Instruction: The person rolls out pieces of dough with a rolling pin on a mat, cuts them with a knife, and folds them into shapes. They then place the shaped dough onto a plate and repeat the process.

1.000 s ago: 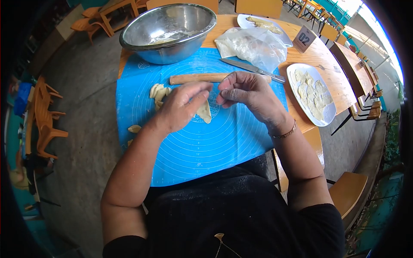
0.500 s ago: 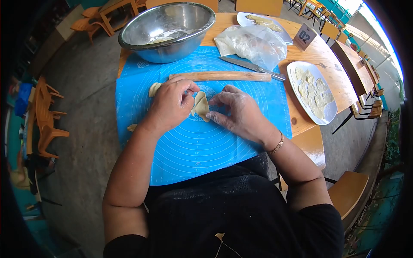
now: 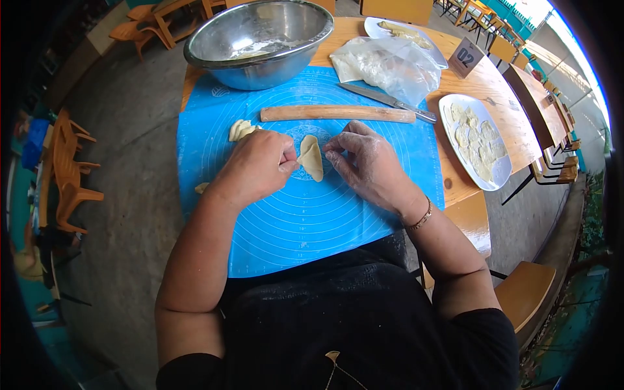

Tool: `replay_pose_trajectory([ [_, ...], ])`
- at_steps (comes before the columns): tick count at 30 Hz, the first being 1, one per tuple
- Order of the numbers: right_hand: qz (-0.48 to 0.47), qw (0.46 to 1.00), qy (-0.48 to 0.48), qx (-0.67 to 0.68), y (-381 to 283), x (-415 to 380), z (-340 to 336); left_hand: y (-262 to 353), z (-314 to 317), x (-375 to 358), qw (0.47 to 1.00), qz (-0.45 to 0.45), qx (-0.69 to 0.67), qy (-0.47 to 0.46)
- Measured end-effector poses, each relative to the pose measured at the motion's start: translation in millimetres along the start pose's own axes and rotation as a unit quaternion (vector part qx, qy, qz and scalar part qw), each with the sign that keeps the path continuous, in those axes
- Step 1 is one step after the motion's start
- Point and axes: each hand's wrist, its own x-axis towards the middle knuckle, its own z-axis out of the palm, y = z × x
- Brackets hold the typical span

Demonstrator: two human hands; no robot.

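One hand [image 3: 255, 166] (left, pinched) on dough [image 3: 311, 158]

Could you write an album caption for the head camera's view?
Thin dough piece between left hand and floury right hand over a blue mat, wooden rolling pin beyond.

There are two hands [image 3: 259, 168] [image 3: 372, 162], two plates [image 3: 499, 178] [image 3: 372, 27], one bowl [image 3: 266, 75]

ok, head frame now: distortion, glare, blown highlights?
Head view: strong wide-angle curvature, black corners; head view: white blowout near upper right; head view: bright reflections on the steel bowl; head view: left hand, right hand and dough piece readable.
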Motion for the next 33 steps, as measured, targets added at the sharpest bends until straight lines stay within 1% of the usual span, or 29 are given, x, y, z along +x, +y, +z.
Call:
replay_pose_trajectory([
  [4, 0.003, 1.000, -0.003, -0.003, -2, 0, 0, 2, 2, 2, 0.999, 0.018, -0.034, -0.005],
  [6, 0.014, 1.000, -0.015, 0.023, -6, -1, -3, 2, 2, 4, 0.998, 0.023, -0.052, -0.009],
  [8, 0.013, 0.999, -0.011, 0.035, -11, 0, -2, -1, 6, 6, 0.985, 0.050, -0.165, 0.007],
  [9, 0.012, 0.999, -0.008, 0.048, -13, 0, 0, 1, 7, 7, 0.985, 0.049, -0.165, 0.006],
  [10, 0.013, 0.999, -0.009, 0.049, -13, 1, 2, 4, 9, 8, 0.979, 0.045, -0.200, 0.000],
  [11, 0.016, 1.000, -0.011, 0.013, -12, 3, 4, 7, 10, 9, 0.971, 0.040, -0.234, -0.005],
  [12, 0.019, 0.999, -0.013, -0.022, -10, 4, 6, 8, 11, 10, 0.971, 0.040, -0.234, -0.005],
  [13, 0.018, 1.000, -0.013, -0.022, -4, 6, 8, 8, 14, 12, 0.967, 0.052, -0.249, -0.004],
  [15, 0.015, 0.999, 0.047, -0.017, 10, 8, 10, 4, 20, 15, 0.962, 0.064, -0.265, -0.003],
  [16, 0.014, 0.999, 0.047, -0.017, 11, 7, 7, 0, 23, 17, 0.958, 0.078, -0.272, 0.038],
  [17, 0.069, 0.997, 0.039, 0.026, 13, 6, 4, -2, 25, 18, 0.953, 0.093, -0.278, 0.080],
  [18, 0.124, 0.989, 0.031, 0.068, 15, 5, 1, -2, 24, 18, 0.953, 0.093, -0.278, 0.079],
  [19, 0.125, 0.989, 0.032, 0.067, 17, 4, -3, -1, 20, 17, 0.969, 0.087, -0.205, 0.104],
  [20, 0.141, 0.989, 0.027, 0.036, 18, 3, -6, -2, 18, 16, 0.980, 0.080, -0.130, 0.128],
  [21, 0.157, 0.987, 0.022, 0.004, 19, 2, -8, -4, 19, 17, 0.980, 0.080, -0.130, 0.128],
  [22, 0.158, 0.987, 0.022, 0.004, 20, 1, -9, -8, 21, 17, 0.982, 0.099, -0.066, 0.147],
  [23, 0.151, 0.987, 0.047, -0.028, 20, 0, -9, -10, 23, 18, 0.979, 0.118, -0.001, 0.165],
  [24, 0.143, 0.985, 0.073, -0.060, 19, 0, -9, -9, 24, 17, 0.979, 0.119, 0.000, 0.165],
  [26, 0.141, 0.985, 0.074, -0.067, 16, 0, -10, -7, 27, 16, 0.980, 0.106, 0.053, 0.162],
  [27, 0.139, 0.985, 0.074, -0.074, 15, 0, -10, -6, 28, 16, 0.980, 0.105, 0.054, 0.162],
  [30, 0.132, 0.986, 0.077, -0.065, 14, 1, -8, -6, 29, 19, 0.980, 0.101, 0.060, 0.161],
  [33, 0.125, 0.987, 0.087, -0.059, 17, 1, -7, -4, 29, 22, 0.977, 0.119, 0.088, 0.157],
])
